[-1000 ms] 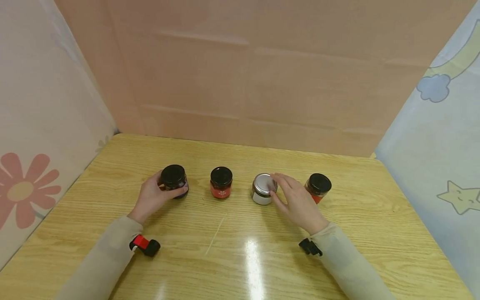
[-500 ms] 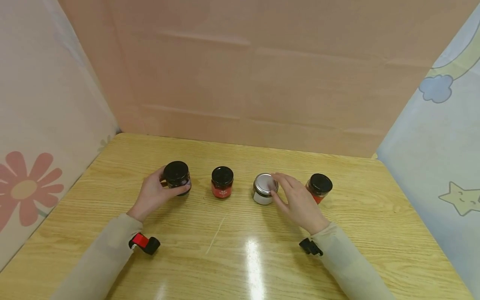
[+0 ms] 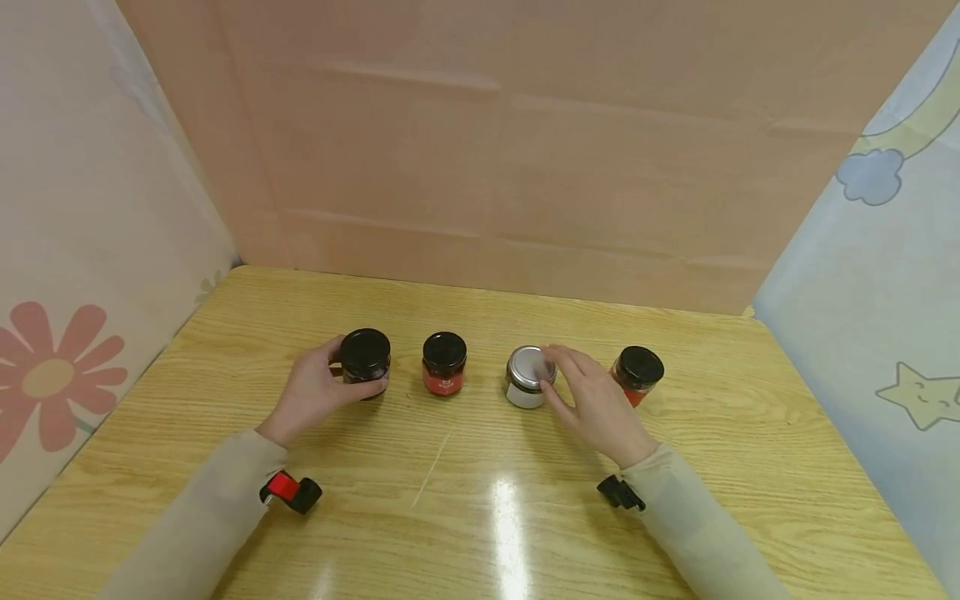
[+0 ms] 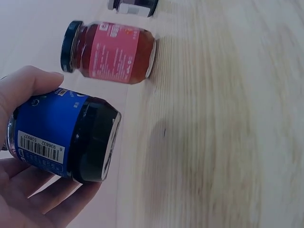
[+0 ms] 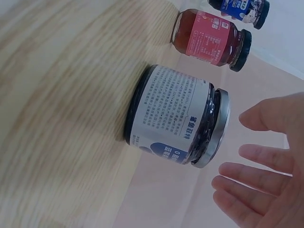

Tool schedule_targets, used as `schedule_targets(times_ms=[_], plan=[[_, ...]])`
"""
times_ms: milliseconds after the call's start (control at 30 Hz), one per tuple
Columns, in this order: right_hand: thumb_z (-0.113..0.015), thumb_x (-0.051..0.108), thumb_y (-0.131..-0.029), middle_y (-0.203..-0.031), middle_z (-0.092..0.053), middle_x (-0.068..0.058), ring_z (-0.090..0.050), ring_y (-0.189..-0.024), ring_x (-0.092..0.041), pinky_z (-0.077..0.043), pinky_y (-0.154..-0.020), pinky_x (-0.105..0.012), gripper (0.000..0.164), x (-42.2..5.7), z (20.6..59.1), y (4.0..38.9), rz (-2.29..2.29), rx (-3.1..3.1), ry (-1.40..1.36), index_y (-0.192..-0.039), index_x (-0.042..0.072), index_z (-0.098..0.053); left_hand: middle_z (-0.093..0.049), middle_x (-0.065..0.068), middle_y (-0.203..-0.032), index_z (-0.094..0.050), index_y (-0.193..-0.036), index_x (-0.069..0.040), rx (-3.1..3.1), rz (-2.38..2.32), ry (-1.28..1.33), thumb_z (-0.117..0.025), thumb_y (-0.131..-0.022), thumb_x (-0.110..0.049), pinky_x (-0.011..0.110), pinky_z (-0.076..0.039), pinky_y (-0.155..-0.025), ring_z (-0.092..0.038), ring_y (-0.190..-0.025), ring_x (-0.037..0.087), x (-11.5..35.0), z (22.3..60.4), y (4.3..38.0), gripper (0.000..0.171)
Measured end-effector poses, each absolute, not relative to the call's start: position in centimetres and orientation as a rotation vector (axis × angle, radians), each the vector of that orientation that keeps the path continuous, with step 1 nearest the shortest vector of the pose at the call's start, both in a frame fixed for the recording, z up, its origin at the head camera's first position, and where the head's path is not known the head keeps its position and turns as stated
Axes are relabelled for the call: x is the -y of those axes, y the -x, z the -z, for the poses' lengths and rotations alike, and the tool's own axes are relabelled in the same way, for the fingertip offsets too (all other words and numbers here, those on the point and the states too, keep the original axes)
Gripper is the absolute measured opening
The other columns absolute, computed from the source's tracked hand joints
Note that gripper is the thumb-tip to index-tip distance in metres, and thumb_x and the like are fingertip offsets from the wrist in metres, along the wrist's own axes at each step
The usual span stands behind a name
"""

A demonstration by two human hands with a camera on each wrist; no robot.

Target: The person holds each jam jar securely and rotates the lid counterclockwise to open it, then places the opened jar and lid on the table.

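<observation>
My left hand point(image 3: 311, 392) grips a dark jam jar point(image 3: 366, 358) with a black lid, upright at the left of the row. Thumb and fingers wrap its blue label in the left wrist view, where its base shows apart from a shadow on the tabletop, so it appears slightly raised. To its right stands a red-labelled jar point(image 3: 444, 367). My right hand point(image 3: 600, 408) hovers beside a white-labelled jar point(image 3: 525, 383) with a silver lid. In the right wrist view, a gap separates its relaxed fingers point(image 5: 251, 178) from that lid.
Another black-lidded jar point(image 3: 639, 371) with a red label stands behind my right hand, partly hidden. The wooden table point(image 3: 465, 517) meets a plain backdrop point(image 3: 480, 167) at the back. Printed sheets flank it on both sides.
My left hand has carried its jar to the right, closer to the red-labelled jar; it rose a little, then came lower. My right hand has stayed in place.
</observation>
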State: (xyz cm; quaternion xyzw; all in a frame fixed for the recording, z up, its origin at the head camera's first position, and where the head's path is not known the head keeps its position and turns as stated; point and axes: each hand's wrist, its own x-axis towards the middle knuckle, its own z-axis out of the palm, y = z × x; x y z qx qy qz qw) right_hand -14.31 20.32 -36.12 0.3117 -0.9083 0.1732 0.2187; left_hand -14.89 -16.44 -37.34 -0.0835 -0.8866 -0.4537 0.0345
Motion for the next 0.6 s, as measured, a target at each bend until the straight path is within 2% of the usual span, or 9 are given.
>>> schedule_targets(times_ms=[400, 600], plan=[[-0.067, 0.015, -0.088, -0.118, -0.062, -0.013, -0.062, -0.105, -0.026, -0.052, -0.087, -0.041, 0.041, -20.1, 36.3, 13.9, -0.532, 2.524, -0.882, -0.125, 0.0, -0.056, -0.068, 0.016, -0.109, -0.059, -0.12, -0.001, 2.742, 1.296, 0.408, -0.084, -0.072, -0.023, 0.043, -0.056, -0.076, -0.066, -0.098, 0.032, 14.7, 36.8, 14.1, 0.059], [-0.067, 0.014, -0.088, -0.114, -0.063, -0.013, -0.063, -0.1, -0.023, -0.053, -0.084, -0.039, 0.041, -19.9, 36.1, 13.7, -0.524, 2.524, -0.882, -0.124, -0.001, -0.056, -0.07, 0.014, -0.104, -0.061, -0.118, -0.001, 2.758, 1.262, 0.478, -0.086, -0.069, -0.023, 0.035, -0.056, -0.069, -0.067, -0.088, 0.024, 13.8, 36.4, 13.7, 0.059]])
